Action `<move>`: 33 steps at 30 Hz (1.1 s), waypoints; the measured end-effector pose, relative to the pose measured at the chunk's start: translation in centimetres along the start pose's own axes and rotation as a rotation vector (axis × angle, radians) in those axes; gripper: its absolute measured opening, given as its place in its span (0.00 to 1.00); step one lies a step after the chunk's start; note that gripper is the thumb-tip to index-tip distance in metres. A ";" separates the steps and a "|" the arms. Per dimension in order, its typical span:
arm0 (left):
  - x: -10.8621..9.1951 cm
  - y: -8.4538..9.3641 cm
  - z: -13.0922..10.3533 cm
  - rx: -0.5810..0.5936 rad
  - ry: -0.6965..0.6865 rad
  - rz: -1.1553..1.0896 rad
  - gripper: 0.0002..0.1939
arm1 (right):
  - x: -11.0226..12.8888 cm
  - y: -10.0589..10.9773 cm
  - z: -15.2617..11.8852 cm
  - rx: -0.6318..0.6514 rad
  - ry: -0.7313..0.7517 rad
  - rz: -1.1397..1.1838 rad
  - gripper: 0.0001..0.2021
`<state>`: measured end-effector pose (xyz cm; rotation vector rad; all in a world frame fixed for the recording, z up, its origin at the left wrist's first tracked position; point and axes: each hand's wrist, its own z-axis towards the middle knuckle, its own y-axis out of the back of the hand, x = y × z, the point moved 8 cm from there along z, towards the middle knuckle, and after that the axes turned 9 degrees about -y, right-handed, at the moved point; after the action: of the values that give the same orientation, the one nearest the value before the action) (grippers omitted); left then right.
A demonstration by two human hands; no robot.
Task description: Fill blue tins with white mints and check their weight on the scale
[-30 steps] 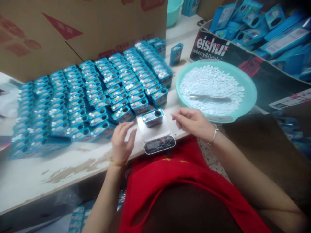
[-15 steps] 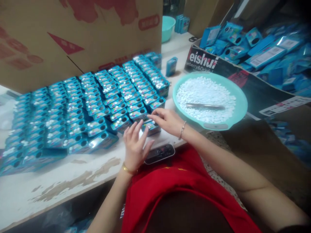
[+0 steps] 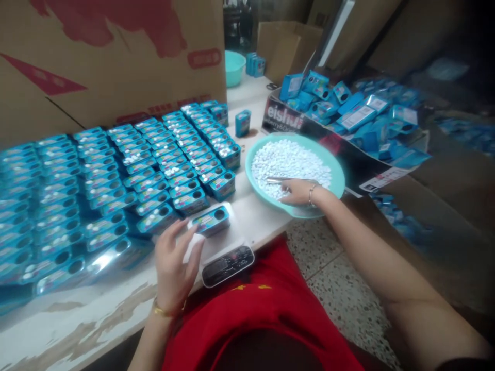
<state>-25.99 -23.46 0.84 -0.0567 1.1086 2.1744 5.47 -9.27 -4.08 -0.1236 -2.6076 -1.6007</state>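
A blue box with a round dark hole (image 3: 211, 220) lies on the white plate of a small scale (image 3: 228, 265). My left hand (image 3: 176, 257) is beside the box's left end, fingers apart, holding nothing. Over the near side of a turquoise basin (image 3: 339, 172) full of white tablets (image 3: 286, 157), my right hand (image 3: 301, 192) reaches down with bent fingers. A metal tool (image 3: 274, 180) rests on the tablets against that hand; whether the fingers grip it or tablets is hidden.
Rows of blue boxes (image 3: 139, 178) fill the table's left side before a large cardboard box (image 3: 127, 67). One blue box (image 3: 243, 123) stands apart behind the basin. At the right, a black carton (image 3: 301, 123) holds many blue packages. Another turquoise basin (image 3: 234, 69) is farther back.
My right hand has left the box on the scale and moved right into the basin. My left hand has drawn slightly away from the box. The view has turned right.
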 end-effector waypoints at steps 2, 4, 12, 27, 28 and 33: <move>0.1 0.5 -1.2 -0.012 0.021 0.003 0.24 | 0.6 0.0 0.3 -0.055 0.030 0.022 0.16; 0.1 1.4 -2.1 -0.069 0.041 0.015 0.27 | 0.5 0.2 0.5 -0.115 0.029 0.045 0.13; 1.5 3.4 -4.8 -0.159 0.156 0.093 0.24 | 1.7 4.6 -2.2 -0.293 0.110 0.591 0.12; 1.9 1.5 -8.9 -0.068 0.270 0.018 0.15 | 21.9 2.7 -7.7 -0.062 0.614 0.027 0.12; 1.9 1.5 -9.1 -0.071 0.273 0.013 0.15 | 22.0 2.6 -7.8 -0.066 0.600 -0.002 0.12; 2.1 1.1 -9.5 -0.075 0.283 0.004 0.13 | 22.7 2.4 -7.9 -0.090 0.586 -0.053 0.11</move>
<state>-30.70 -29.72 -5.10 -0.4070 1.1797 2.2592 -16.66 -14.56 4.10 0.3577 -2.1034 -1.4823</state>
